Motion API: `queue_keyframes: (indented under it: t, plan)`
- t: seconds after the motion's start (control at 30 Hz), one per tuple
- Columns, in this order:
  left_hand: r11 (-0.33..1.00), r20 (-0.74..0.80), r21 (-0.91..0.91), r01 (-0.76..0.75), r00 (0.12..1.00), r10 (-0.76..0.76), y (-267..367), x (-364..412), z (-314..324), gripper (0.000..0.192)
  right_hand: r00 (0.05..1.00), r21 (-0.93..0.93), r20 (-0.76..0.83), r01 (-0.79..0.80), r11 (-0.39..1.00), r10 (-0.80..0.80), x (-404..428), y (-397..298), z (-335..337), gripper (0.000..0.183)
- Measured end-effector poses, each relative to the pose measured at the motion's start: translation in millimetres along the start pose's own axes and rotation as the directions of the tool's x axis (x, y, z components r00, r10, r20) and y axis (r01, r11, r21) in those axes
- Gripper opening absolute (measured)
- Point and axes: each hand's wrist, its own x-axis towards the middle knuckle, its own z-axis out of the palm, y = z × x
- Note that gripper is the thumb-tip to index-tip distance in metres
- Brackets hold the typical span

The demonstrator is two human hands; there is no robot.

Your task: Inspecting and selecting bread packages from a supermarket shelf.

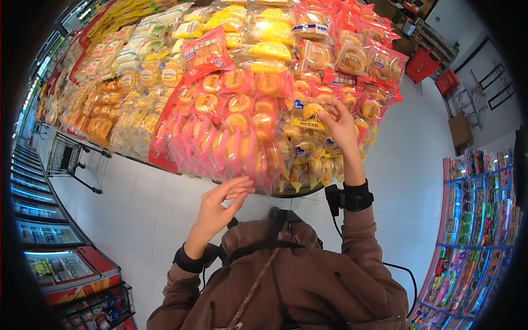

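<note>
My right hand [341, 123] pinches the right edge of a clear and yellow plastic-wrapped pastry [310, 113] above the pile on the display. My left hand [225, 202] is at the display's near edge, its fingers loosely bent and apart from the thumb, with nothing seen in it. Just beyond it stand pink-wrapped round pastries [218, 142] in rows. More yellow-trimmed packs [305, 150] lie below the right hand. A larger red pack of filled bread [206, 53] rests tilted on the pile, farther back.
Packaged breads [148, 74] cover the display to the left. A shopping cart [68, 159] stands on the floor at left, near freezers [57, 264]. Shelves of packaged goods [474, 214] are at right. Red baskets [423, 64] and a cardboard box [460, 130] stand at the back right.
</note>
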Motion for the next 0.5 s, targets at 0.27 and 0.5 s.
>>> queue_keyframes:
  t: [0.27,0.5]
  plan:
    - [1.0,0.005,-0.002,-0.01,1.0,0.01,0,1,1,0.028,0.995,-0.018,0.025,0.097,0.995,-0.097,6,6,12,0.029]
    - [1.0,-0.028,0.015,-0.003,1.0,0.003,3,0,-3,0.028,0.996,-0.42,-0.087,-0.037,0.907,0.0,9,17,23,0.031]
